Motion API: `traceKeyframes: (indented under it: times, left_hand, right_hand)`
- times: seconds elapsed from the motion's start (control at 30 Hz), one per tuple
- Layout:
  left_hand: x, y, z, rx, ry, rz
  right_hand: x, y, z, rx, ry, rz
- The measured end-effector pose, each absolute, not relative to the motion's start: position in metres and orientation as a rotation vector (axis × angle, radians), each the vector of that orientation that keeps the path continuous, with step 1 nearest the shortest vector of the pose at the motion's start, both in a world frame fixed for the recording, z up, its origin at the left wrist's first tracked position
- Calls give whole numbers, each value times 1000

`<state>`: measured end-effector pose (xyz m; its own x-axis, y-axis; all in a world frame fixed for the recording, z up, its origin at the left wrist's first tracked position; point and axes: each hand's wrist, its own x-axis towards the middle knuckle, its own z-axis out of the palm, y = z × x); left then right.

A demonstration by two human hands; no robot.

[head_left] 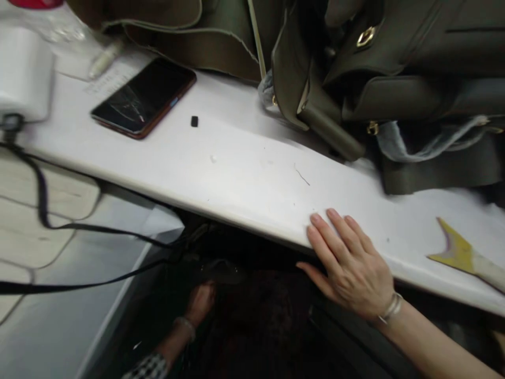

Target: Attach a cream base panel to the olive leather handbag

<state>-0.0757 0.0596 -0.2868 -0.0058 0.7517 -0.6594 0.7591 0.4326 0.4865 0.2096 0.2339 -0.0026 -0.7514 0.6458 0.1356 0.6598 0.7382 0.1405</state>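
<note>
My right hand [349, 263] lies flat over the front edge of the white table [252, 181], fingers stretched out on its top and the thumb below the edge. It holds nothing. A short dark thread [303, 178] lies just beyond its fingertips. To its right is a yellow fork-ended strip [457, 250]. Down in the dark under the table edge, my left hand [202, 301] reaches away from me; its fingers are dim and blurred, and whatever they touch is hidden. A pale, shiny shape [223, 269] shows faintly near it.
Dark olive bags [418, 42] with gold fittings crowd the back. On the table are a phone [148, 95], a small black piece [194, 121], a white marker [105, 59] and a white box [23, 73]. Black straps [98, 281] cross cream panels [35, 231] at the left.
</note>
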Motion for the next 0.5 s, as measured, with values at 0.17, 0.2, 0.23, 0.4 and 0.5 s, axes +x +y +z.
traceKeyframes:
  times: [0.17,0.2,0.23,0.4,0.5]
  left_hand:
    - [-86,57,-220,1633,1752,352]
    - [-87,60,-202,1694,1772,444]
    - [-89,63,-184,1748,1795,538]
    - [-91,73,-83,1965,1856,981]
    - [-91,71,-16,2166,1793,1322]
  right_hand:
    - [206,226,4,-1193,-2845,-129]
    - [204,224,8,-1225,-2845,-97]
    - [201,222,12,-1266,-2839,-63]
    - [172,180,57,-1437,-2655,120]
    - [157,131,94,-1360,-2518,233]
